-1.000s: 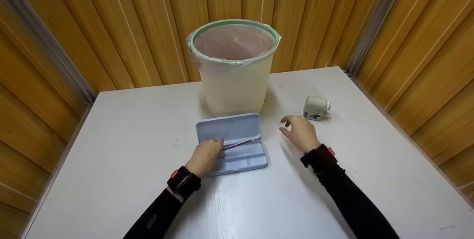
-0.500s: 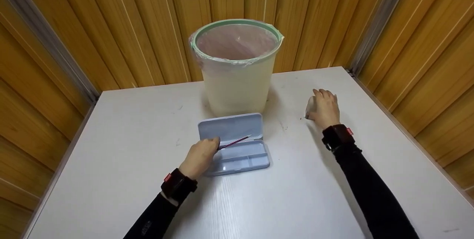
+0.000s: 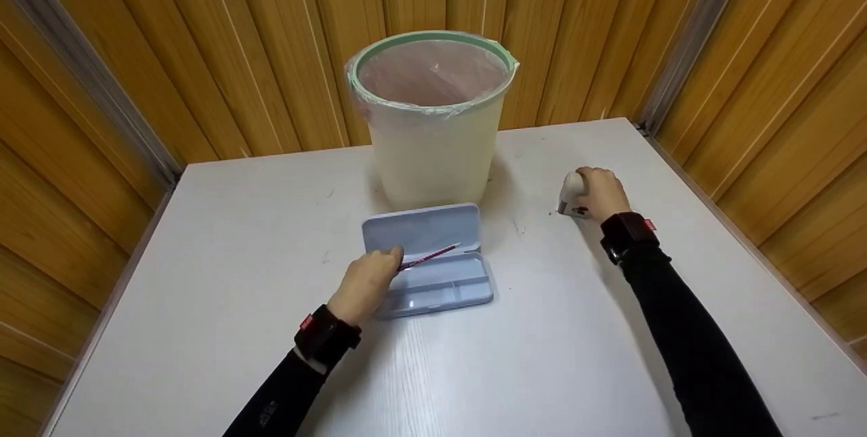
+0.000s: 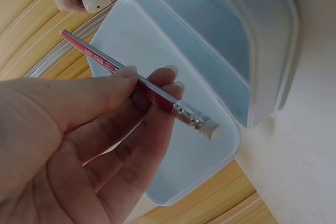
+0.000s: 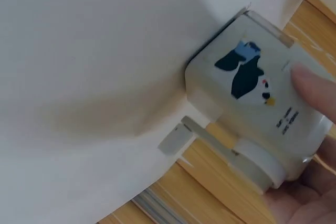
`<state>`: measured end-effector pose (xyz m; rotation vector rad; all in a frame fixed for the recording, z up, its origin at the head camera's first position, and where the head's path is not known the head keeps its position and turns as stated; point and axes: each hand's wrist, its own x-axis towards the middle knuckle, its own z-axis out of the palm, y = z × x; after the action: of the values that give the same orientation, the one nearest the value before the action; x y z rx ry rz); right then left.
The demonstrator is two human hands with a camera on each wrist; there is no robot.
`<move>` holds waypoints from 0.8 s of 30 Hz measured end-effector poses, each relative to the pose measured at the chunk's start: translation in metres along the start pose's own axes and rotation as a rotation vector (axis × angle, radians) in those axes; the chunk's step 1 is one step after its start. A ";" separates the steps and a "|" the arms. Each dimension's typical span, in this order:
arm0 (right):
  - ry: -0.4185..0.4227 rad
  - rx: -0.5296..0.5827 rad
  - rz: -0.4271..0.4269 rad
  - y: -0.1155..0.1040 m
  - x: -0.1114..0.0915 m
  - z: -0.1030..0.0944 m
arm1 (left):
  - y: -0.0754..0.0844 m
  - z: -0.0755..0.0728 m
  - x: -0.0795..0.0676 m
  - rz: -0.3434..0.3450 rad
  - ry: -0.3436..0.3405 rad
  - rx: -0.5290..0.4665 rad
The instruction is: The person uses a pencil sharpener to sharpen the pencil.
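Observation:
My left hand (image 3: pixel 366 284) pinches a red pencil (image 3: pixel 430 257) between thumb and fingers, over the left part of an open pale blue pencil case (image 3: pixel 420 230). The left wrist view shows the pencil's white eraser (image 4: pixel 211 129) and metal band pointing toward the camera, the other end slanting away. At the right, my right hand (image 3: pixel 605 193) grips a cream hand-crank pencil sharpener (image 5: pixel 252 98) by its body. A cartoon print decorates its side, and the crank handle (image 5: pixel 215 148) shows below it in the right wrist view. Its base is at the tabletop.
A tall pale bin (image 3: pixel 433 152) with a green rim and a thin plastic liner stands behind the pencil case. The white table (image 3: pixel 257 234) is bounded by wood-look panels (image 3: pixel 271 51) at the back and sides.
My right hand has moved right and farther back, from beside the case to the sharpener, and now grips it. The left hand has shifted slightly left, with the pencil tilted up a little more.

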<state>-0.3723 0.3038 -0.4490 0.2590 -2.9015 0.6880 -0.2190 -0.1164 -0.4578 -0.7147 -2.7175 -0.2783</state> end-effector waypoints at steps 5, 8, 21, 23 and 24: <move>-0.048 0.034 -0.010 0.001 0.003 -0.005 | 0.000 -0.003 0.001 0.004 0.000 -0.001; -0.066 0.040 -0.018 0.000 0.001 -0.006 | 0.001 -0.005 0.002 -0.009 -0.010 0.011; -0.097 0.091 -0.024 -0.015 -0.019 -0.004 | 0.001 -0.008 0.010 -0.037 0.021 0.032; -0.101 0.093 -0.036 -0.018 -0.023 -0.003 | 0.001 -0.009 0.011 -0.033 0.031 0.032; -0.104 0.093 -0.043 -0.020 -0.025 -0.003 | 0.002 -0.009 0.011 -0.032 0.034 0.029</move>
<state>-0.3441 0.2910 -0.4424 0.3785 -2.9554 0.8267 -0.2247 -0.1127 -0.4455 -0.6527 -2.6978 -0.2552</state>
